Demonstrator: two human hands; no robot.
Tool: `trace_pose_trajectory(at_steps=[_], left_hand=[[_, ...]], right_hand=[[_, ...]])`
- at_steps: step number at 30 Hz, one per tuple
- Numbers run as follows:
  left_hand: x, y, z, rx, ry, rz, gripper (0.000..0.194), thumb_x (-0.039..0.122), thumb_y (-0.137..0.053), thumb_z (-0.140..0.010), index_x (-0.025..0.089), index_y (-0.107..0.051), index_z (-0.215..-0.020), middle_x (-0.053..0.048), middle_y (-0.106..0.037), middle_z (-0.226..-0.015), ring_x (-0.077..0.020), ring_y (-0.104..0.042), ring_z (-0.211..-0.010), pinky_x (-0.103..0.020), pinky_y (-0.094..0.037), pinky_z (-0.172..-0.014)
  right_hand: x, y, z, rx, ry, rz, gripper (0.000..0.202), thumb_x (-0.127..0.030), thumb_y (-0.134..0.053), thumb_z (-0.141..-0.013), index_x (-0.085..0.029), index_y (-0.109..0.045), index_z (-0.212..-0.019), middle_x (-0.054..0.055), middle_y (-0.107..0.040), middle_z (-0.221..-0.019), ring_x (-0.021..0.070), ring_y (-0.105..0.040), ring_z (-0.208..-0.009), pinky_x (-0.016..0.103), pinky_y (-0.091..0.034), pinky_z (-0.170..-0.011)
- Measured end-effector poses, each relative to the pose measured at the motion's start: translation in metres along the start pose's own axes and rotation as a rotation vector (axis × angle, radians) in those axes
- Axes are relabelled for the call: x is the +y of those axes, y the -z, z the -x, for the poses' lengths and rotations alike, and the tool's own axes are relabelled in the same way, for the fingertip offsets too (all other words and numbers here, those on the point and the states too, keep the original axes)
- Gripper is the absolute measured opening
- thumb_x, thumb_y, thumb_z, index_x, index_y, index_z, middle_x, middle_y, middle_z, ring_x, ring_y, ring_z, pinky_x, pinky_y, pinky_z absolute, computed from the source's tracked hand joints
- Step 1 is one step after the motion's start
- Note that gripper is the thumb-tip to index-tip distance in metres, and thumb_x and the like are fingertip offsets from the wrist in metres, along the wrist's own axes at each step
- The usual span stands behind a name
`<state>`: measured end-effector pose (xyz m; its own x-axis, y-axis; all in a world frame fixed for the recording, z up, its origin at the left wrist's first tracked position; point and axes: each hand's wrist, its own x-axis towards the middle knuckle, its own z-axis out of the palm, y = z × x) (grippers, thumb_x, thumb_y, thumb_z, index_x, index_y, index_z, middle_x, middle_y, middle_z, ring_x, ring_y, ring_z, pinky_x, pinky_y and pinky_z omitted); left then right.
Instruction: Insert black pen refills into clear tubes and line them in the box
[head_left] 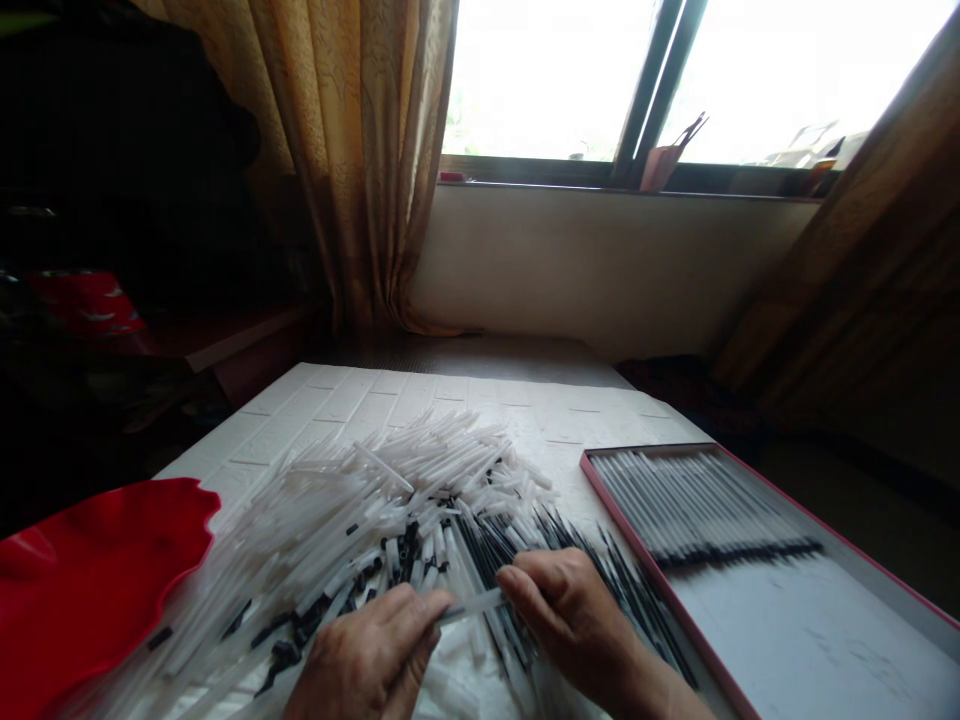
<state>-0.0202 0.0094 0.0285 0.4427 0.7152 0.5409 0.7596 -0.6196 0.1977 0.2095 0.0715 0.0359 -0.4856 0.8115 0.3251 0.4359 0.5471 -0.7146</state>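
Between my two hands is a translucent white plastic tube (pixel 475 605), the kind that looks like a pen barrel. My left hand (pixel 371 655) pinches its left end, and my right hand (pixel 574 615) grips its right end; the fingers hide both ends. Behind my hands lies a large heap of loose white tubes (pixel 420 460). Small black caps (pixel 401 550) are scattered in front of that heap and near my left hand. Thin dark sticks with pointed tips (pixel 487 545) lie around and beyond my right hand.
A red-edged tray (pixel 652 565) on the right holds a row of pen-like pieces (pixel 705 500) with dark lower ends. At the left is a red plastic basin (pixel 97 560) with a wavy rim. The white brick-patterned table (pixel 592 410) stands before a curtained window.
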Motion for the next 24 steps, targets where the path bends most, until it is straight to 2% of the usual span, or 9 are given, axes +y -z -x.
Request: trace_pose_trajectory(at_steps=[2, 4, 6, 11, 15, 19, 21, 24], left_hand=[[-0.003, -0.001, 0.003, 0.004, 0.0, -0.008, 0.028, 0.031, -0.033, -0.108, 0.026, -0.053, -0.127, -0.001, -0.077, -0.091, -0.014, -0.078, -0.082, -0.018, -0.059, -0.077], [-0.006, -0.003, 0.007, 0.019, 0.012, -0.045, 0.029, 0.033, -0.034, -0.108, 0.026, -0.053, -0.128, -0.002, -0.079, -0.098, -0.0152, -0.078, -0.089, -0.018, -0.059, -0.077], [-0.01, -0.004, 0.009, 0.029, 0.036, -0.076, 0.029, 0.035, -0.035, -0.107, 0.027, -0.054, -0.128, -0.002, -0.079, -0.104, -0.0157, -0.078, -0.094, -0.018, -0.06, -0.079], [-0.012, -0.004, 0.009, 0.044, 0.044, -0.101, 0.029, 0.036, -0.037, -0.107, 0.027, -0.054, -0.129, 0.0, -0.08, -0.106, -0.0151, -0.078, -0.094, -0.019, -0.06, -0.079], [-0.01, -0.003, 0.007, 0.02, 0.023, -0.063, 0.029, 0.035, -0.038, -0.107, 0.027, -0.054, -0.129, -0.001, -0.079, -0.104, -0.015, -0.078, -0.093, -0.019, -0.06, -0.08], [-0.006, -0.001, 0.002, -0.015, 0.006, 0.052, 0.027, 0.03, -0.036, -0.107, 0.026, -0.055, -0.125, -0.001, -0.076, -0.091, -0.0134, -0.077, -0.081, -0.018, -0.059, -0.074], [-0.004, 0.0, 0.0, -0.018, 0.002, 0.097, 0.026, 0.029, -0.037, -0.107, 0.026, -0.055, -0.125, 0.0, -0.074, -0.088, -0.013, -0.075, -0.077, -0.018, -0.059, -0.073], [-0.004, 0.0, -0.001, -0.011, -0.001, 0.106, 0.026, 0.027, -0.038, -0.106, 0.025, -0.054, -0.126, -0.001, -0.074, -0.09, -0.0134, -0.076, -0.081, -0.018, -0.059, -0.078]], right_hand=[[-0.004, 0.002, 0.0, 0.006, 0.007, -0.023, 0.044, -0.039, -0.041, -0.1, -0.021, -0.045, -0.06, -0.005, -0.045, -0.053, 0.0102, -0.044, -0.048, 0.022, -0.031, -0.048], [-0.009, 0.004, -0.001, 0.016, 0.031, -0.056, 0.024, -0.032, -0.047, -0.097, -0.02, -0.062, -0.084, -0.002, -0.06, -0.068, 0.0126, -0.055, -0.059, 0.021, -0.04, -0.056], [-0.014, 0.006, -0.002, 0.038, 0.066, -0.079, 0.017, -0.025, -0.051, -0.094, -0.019, -0.064, -0.102, 0.0, -0.065, -0.077, 0.0134, -0.058, -0.064, 0.021, -0.044, -0.06], [-0.014, 0.007, -0.003, 0.072, 0.097, -0.043, 0.011, -0.021, -0.053, -0.092, -0.019, -0.064, -0.093, 0.0, -0.063, -0.075, 0.013, -0.055, -0.062, 0.021, -0.043, -0.06], [-0.015, 0.01, -0.002, 0.022, 0.094, -0.004, 0.013, -0.022, -0.051, -0.092, -0.02, -0.058, -0.081, -0.004, -0.054, -0.066, 0.0108, -0.049, -0.057, 0.022, -0.036, -0.056], [-0.015, 0.011, -0.001, -0.035, 0.051, -0.012, 0.035, -0.026, -0.044, -0.094, -0.022, -0.033, -0.061, -0.008, -0.031, -0.054, 0.0083, -0.034, -0.048, 0.024, -0.025, -0.049], [-0.013, 0.01, -0.001, -0.066, 0.024, -0.027, 0.042, -0.029, -0.041, -0.096, -0.022, -0.022, -0.059, -0.008, -0.022, -0.053, 0.0081, -0.027, -0.046, 0.025, -0.021, -0.047], [-0.011, 0.008, -0.001, -0.101, -0.01, -0.067, 0.047, -0.036, -0.038, -0.099, -0.023, -0.02, -0.058, -0.008, -0.019, -0.053, 0.0085, -0.023, -0.046, 0.025, -0.019, -0.046]])
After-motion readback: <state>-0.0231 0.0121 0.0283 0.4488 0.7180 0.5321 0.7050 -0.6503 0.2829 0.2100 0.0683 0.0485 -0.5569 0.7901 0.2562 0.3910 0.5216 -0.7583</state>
